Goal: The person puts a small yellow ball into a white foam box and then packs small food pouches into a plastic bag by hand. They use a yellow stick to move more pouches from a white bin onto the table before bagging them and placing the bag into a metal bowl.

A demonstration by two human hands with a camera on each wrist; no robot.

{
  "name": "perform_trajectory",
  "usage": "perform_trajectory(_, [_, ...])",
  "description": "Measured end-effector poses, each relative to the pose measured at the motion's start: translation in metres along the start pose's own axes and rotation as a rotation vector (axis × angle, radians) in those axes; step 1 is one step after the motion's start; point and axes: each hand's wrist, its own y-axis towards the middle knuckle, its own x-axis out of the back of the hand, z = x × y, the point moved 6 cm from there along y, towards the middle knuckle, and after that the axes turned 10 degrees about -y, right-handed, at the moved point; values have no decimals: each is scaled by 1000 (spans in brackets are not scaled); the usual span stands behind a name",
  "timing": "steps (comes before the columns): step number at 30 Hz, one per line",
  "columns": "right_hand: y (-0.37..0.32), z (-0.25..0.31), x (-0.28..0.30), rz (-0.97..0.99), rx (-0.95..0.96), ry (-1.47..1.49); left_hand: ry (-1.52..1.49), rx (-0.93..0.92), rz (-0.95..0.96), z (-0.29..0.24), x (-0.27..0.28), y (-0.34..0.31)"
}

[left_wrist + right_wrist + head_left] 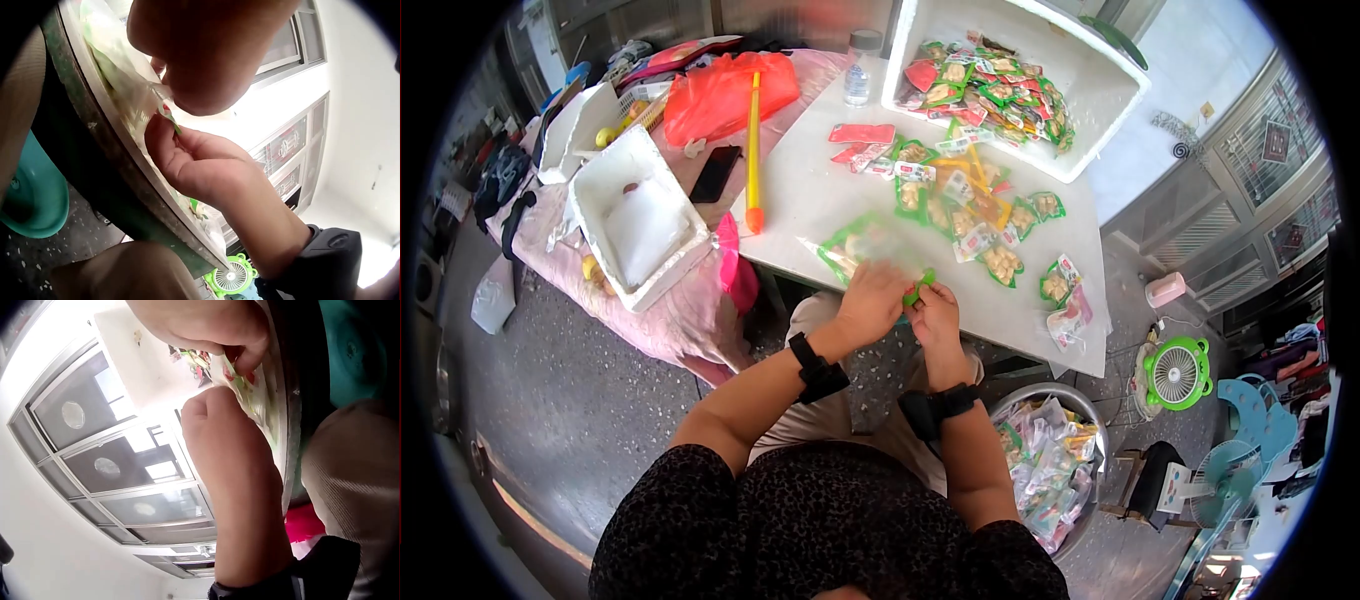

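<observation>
Both hands meet at the table's front edge over a clear-and-green plastic bag (pixel 845 245). In the head view the left hand (pixel 875 302) lies over the bag's near end, its fingers curled at the plastic. The right hand (pixel 935 318) pinches a small green piece (pixel 918 288) of packaging between thumb and fingers, close beside the left. The left wrist view shows the right hand (pixel 209 169) pinching the green-edged plastic (pixel 167 112). From the right wrist, the left hand (pixel 234 456) has bent fingers against the bag (pixel 256 400); the right hand (pixel 206 325) is above it.
Small snack packets (pixel 960 195) lie across the table (pixel 800 160). A white foam box (pixel 1115 120) of packets stands at the back, near a bottle (pixel 860 75). A yellow stick (pixel 754 150) is on the left; a metal basin (pixel 1100 420) of packets stands at lower right.
</observation>
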Motion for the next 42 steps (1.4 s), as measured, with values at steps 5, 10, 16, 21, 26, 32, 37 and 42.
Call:
perform_trajectory(5, [17, 3, 0, 28, -49, -537, -49, -29, 46, -1, 1, -3])
perform_trajectory(10, [16, 0, -8, -97, -70, -335, -63, -87, 28, 3, -4, -7])
perform_trajectory(16, [15, 29, 12, -205, 102, -784, 73, -117, 71, 3, -6, -20])
perform_trajectory(21, [39, 50, 14, -156, 286, -1130, 204, -171, 60, 5, -9, -30])
perform_trajectory(26, [75, 39, 24, -72, 321, -1170, 140, -161, -22, 6, 10, -22])
perform_trajectory(32, [23, 85, -43, 260, 47, -380, -208, -95, -191, 10, 74, 11])
perform_trajectory(37, [-11, 133, -76, 352, 187, -415, -554, 143, -160, 10, 112, 46])
perform_trajectory(42, [-65, 162, -57, 342, 255, -612, -823, 289, 15, -33, 121, 54])
